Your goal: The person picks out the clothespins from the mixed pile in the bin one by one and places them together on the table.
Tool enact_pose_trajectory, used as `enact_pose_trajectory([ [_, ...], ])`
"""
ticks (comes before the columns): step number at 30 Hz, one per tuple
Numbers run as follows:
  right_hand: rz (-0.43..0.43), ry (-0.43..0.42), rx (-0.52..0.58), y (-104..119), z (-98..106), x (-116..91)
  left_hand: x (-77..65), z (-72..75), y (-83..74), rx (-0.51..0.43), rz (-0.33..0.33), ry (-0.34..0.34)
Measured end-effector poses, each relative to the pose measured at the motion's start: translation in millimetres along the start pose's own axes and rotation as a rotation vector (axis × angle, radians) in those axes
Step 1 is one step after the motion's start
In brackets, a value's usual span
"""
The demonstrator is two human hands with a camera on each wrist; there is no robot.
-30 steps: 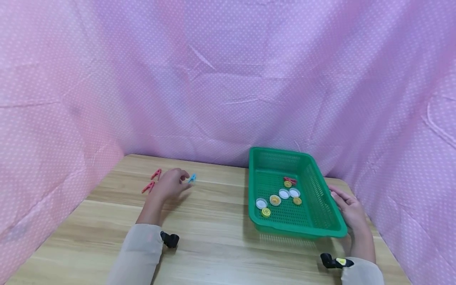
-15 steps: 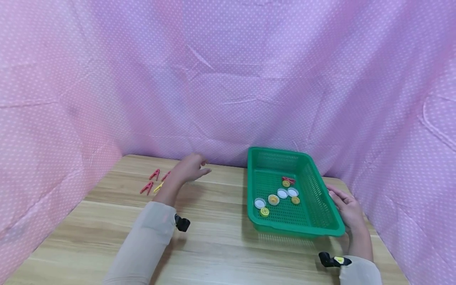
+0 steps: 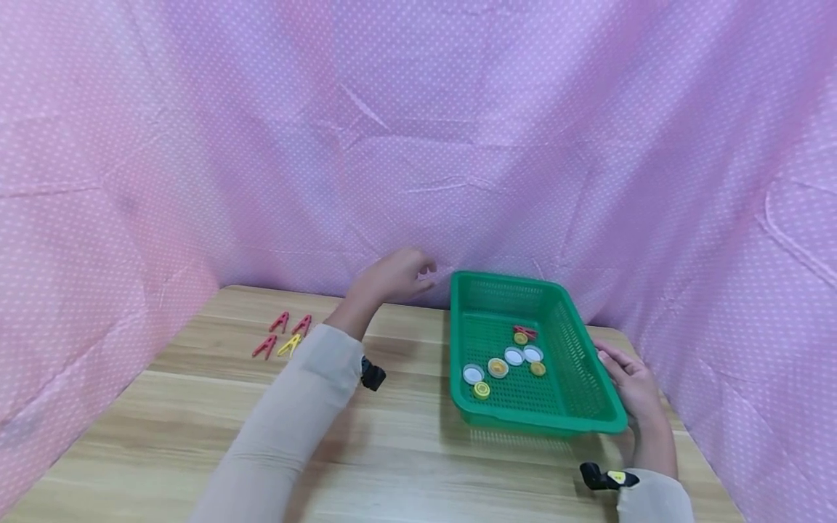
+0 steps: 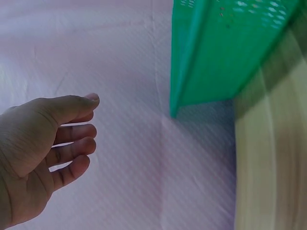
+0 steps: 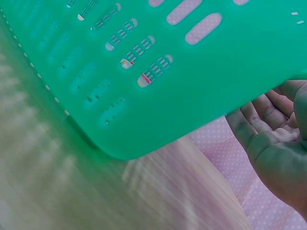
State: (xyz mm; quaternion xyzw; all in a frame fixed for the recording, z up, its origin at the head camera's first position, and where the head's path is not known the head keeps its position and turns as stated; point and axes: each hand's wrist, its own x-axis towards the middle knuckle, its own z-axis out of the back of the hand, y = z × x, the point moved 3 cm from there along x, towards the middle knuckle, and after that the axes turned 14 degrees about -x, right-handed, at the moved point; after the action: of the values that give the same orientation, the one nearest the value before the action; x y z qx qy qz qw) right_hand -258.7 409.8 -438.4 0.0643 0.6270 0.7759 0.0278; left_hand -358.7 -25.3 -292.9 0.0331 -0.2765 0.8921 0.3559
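Observation:
My left hand (image 3: 397, 276) hovers above the table's back edge, just left of the green plastic basket (image 3: 458, 341). Its fingers are loosely bent, and nothing shows between them and the thumb in the left wrist view. With my right hand (image 3: 633, 385) I hold the basket's right side by its rim; the basket looks slightly raised off the table at the front. Inside lie a red clothespin (image 3: 525, 332), several white round caps (image 3: 514, 356) and several yellow round caps (image 3: 482, 391). On the table's left part lie red clothespins (image 3: 264, 346) and a yellow clothespin (image 3: 290, 345).
A wood-grain table (image 3: 405, 443) carries everything. Pink dotted cloth (image 3: 418, 145) hangs close behind the table and along both sides. My left forearm (image 3: 288, 414) crosses the table's middle and hides part of its surface.
My left hand has moved right and up from beside a blue clothespin towards the basket, uncovering a red and a yellow clothespin. The blue clothespin is out of sight. My right hand keeps its hold.

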Motion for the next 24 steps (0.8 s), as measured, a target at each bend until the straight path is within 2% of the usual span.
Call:
enact_pose_trajectory([
  [7, -0.011, 0.000, -0.001, -1.9, 1.8, -1.0, 32.7, -2.4, -28.8, -0.006, -0.008, 0.035],
  [11, -0.004, 0.000, -0.006, -2.9, 2.5, -1.4, 51.5, -7.3, -43.6, -0.023, -0.034, 0.050],
  [17, -0.004, -0.003, -0.023, -3.0, 3.0, 0.8, 76.0, -22.4, -57.4, -0.095, -0.047, 0.051],
  [24, 0.002, -0.004, -0.045, -2.8, 1.6, 1.7, 94.0, -41.5, -70.8, -0.126, -0.068, 0.064],
])
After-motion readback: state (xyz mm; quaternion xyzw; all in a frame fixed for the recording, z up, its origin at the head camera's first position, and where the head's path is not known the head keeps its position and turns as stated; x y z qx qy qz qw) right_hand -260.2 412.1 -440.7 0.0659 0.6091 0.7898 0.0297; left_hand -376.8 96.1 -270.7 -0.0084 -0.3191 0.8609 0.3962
